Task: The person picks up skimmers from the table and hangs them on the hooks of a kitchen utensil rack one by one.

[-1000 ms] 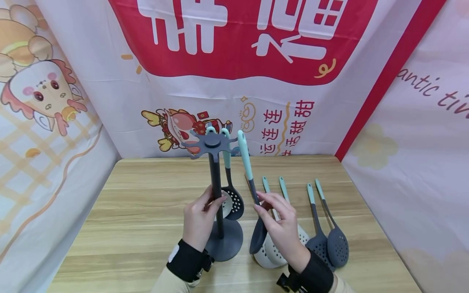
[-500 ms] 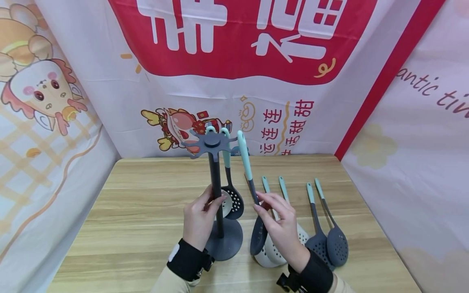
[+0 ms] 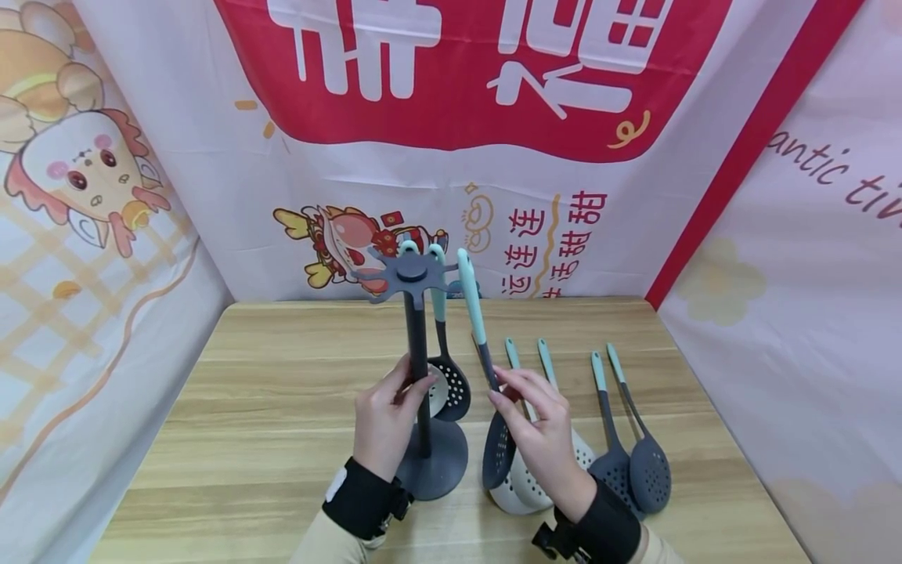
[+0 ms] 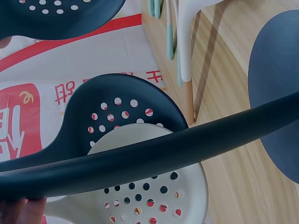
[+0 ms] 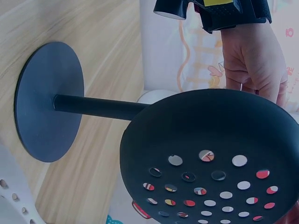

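we see wooden table [image 3: 282, 454]. on it, gray stand [image 3: 418, 337] upright, star-like hooked top. dark slotted spoon [image 3: 499, 453] just right of stand, teal handle upward; whether handle tip touches hook, we cannot tell. dark slotted ladle [image 3: 456, 389] and pale skimmer [image 4: 193, 185] hang behind stand. left hand [image 3: 384, 419]: thumb and fingers grip stand midway up. right hand [image 3: 544, 429]: thumb and fingers, narrow, pinch spoon's neck.

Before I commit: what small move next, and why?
Perhaps nudge the skimmer onto the rack: the right hand holds it with its handle beside the rack's top, and the left hand grips the rack. Whether it has hooked is unclear.
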A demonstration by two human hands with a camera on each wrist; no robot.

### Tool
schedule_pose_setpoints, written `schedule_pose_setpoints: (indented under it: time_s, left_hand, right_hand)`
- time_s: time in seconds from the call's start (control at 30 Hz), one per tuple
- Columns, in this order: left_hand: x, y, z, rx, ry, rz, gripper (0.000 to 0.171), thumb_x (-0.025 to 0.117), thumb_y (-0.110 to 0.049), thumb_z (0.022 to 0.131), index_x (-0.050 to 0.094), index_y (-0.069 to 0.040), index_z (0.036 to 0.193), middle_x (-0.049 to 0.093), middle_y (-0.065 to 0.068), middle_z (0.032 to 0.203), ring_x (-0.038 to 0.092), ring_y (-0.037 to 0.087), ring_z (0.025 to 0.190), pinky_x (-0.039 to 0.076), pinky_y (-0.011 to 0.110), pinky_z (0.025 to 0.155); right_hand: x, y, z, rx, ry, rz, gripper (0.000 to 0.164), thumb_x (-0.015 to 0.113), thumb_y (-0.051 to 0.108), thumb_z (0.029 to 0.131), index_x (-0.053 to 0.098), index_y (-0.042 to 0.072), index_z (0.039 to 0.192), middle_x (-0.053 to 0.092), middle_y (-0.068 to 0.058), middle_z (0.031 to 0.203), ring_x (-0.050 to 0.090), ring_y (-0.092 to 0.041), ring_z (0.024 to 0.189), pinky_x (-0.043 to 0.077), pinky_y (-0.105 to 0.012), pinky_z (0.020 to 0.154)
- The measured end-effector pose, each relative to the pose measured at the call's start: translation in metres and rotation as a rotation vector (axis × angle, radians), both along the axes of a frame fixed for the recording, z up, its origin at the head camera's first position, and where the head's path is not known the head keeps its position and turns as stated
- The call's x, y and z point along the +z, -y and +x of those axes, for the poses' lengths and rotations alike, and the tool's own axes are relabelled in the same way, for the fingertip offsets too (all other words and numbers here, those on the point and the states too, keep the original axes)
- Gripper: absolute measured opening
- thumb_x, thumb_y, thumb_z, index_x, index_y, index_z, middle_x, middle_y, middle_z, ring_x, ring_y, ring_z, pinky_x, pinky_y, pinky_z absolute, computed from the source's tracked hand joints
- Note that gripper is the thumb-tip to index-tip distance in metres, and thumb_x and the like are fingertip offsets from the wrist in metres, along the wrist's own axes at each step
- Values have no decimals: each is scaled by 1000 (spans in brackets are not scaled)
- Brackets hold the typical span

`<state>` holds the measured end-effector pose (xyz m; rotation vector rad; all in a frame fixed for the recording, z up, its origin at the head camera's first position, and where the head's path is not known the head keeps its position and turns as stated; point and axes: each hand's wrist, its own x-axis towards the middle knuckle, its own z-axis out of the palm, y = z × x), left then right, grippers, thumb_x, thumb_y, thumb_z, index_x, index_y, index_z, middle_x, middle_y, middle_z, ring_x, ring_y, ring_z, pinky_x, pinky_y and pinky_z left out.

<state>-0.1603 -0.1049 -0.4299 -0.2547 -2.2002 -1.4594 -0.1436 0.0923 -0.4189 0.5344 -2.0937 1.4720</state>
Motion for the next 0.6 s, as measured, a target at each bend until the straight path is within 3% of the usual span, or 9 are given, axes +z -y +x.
schedule_pose_setpoints:
  time_s: [0.3,0.6]
  left_hand:
    - [2,0,0,-5,2,2,33,71,-19,91,70,-8,122,76,8,106,74,22,98,60,31,74]
    - [1,1,0,-9,-12,-5,32,70,-19,91,70,-8,121,77,6,103,74,21,96,60,30,74]
  right_hand:
    - [0,0,-1,5,-31,-6,32,70,-8,85,71,2,115,71,-9,99,63,-10,83,53,-18,74]
    - [-2,1,0,-2,17,9,30,70,-5,87,72,4,115,71,-6,98,62,-9,82,53,-20,74]
